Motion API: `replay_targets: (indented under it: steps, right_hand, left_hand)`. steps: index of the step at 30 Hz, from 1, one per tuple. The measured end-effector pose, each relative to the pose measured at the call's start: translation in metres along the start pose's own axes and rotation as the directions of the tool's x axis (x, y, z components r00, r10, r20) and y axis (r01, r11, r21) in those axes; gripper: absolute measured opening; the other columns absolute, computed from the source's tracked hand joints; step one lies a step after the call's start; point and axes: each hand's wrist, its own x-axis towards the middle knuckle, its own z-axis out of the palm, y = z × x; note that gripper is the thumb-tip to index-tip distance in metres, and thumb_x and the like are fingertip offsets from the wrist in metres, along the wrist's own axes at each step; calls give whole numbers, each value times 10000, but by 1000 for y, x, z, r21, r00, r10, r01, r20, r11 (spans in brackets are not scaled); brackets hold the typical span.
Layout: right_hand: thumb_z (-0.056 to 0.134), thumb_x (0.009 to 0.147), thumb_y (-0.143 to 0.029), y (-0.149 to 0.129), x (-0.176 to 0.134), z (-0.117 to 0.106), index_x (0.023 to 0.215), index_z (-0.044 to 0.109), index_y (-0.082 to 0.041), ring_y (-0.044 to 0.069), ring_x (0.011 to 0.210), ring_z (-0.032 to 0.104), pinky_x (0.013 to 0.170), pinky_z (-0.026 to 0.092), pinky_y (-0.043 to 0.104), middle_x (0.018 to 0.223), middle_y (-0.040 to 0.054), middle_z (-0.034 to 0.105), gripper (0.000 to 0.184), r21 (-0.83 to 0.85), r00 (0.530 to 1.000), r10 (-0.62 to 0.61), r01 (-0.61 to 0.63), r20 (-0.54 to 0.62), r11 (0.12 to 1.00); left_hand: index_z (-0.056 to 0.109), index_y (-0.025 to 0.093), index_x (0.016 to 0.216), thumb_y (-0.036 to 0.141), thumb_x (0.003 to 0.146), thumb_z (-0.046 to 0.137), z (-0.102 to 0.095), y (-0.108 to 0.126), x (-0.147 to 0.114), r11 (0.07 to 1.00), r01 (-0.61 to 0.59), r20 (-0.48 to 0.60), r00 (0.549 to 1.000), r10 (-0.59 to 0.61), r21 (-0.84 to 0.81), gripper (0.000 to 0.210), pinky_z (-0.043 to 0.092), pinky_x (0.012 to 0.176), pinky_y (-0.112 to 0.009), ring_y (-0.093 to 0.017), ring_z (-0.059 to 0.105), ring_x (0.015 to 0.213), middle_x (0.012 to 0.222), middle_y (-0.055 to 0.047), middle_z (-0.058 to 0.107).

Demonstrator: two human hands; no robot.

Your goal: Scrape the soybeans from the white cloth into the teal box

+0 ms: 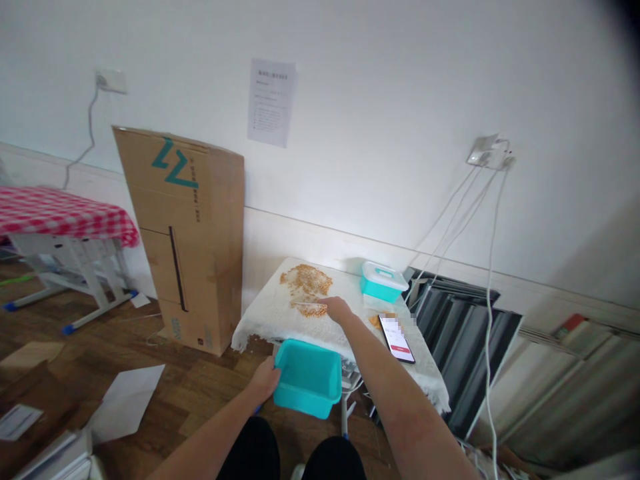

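Observation:
My left hand (265,379) grips the left rim of a teal plastic box (303,402), held below the front edge of the table; no contents show inside. Over the white cloth (273,313) on the tabletop, my right hand (337,309) is closed on a thin white strip (309,305), its exact kind too small to tell. Small orange-yellow grains (307,279) lie spread under and beyond the strip.
Farther right on the cloth are a teal box with a white lid (384,281) and a lit phone (397,339). A tall cardboard carton (195,247) stands left of the table. Dark panels (450,340) and hanging cables (489,320) are at right. Papers (127,403) lie on the floor.

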Motion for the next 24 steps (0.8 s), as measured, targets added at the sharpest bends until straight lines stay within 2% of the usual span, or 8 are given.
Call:
replay_targets:
  steps: [3,10,17,21,24]
  right_hand:
    - [399,888,-90,3,0,0,1313,586,-423,173,1073,641,930,460,292,1219,-6,691,571,5,1000,-30,30,0,1000]
    - [395,895,-95,3,-5,-3,1327,581,-403,181,1080,633,948,442,294,1213,8,693,562,-3,999,-35,35,10,999]
    - [394,862,-94,6,-10,-19,1269,641,-377,181,1048,640,927,442,296,1163,7,714,554,-3,1000,-22,22,-19,1000]
    - [406,847,-97,-6,-6,-32,1255,658,-330,194,1076,618,939,425,311,1161,25,711,533,8,995,20,-19,-98,1000]
    - [415,841,-85,-27,8,-35,1253,658,-323,189,1135,578,987,384,314,1195,11,698,534,50,991,-38,44,-129,998]
  left_hand:
    - [530,162,923,110,844,413,-2,4,3,999,-15,-32,999,16,39,150,408,887,-281,-232,598,1093,1121,-143,654]
    - [526,167,955,84,833,414,-4,8,7,998,-55,-18,998,55,-13,185,411,871,-266,-214,580,1136,1161,-132,648]
    - [558,160,1001,73,816,418,-1,2,14,994,-93,-47,995,91,-52,248,410,882,-297,-236,592,1104,1120,-132,668]
    - [562,143,1024,85,832,399,-1,2,14,997,-59,-13,998,59,-49,259,407,891,-300,-235,595,1099,1144,-141,664]
    - [571,139,1054,78,823,403,-1,3,14,995,-46,7,999,47,-91,292,409,889,-297,-233,597,1096,1138,-134,667]
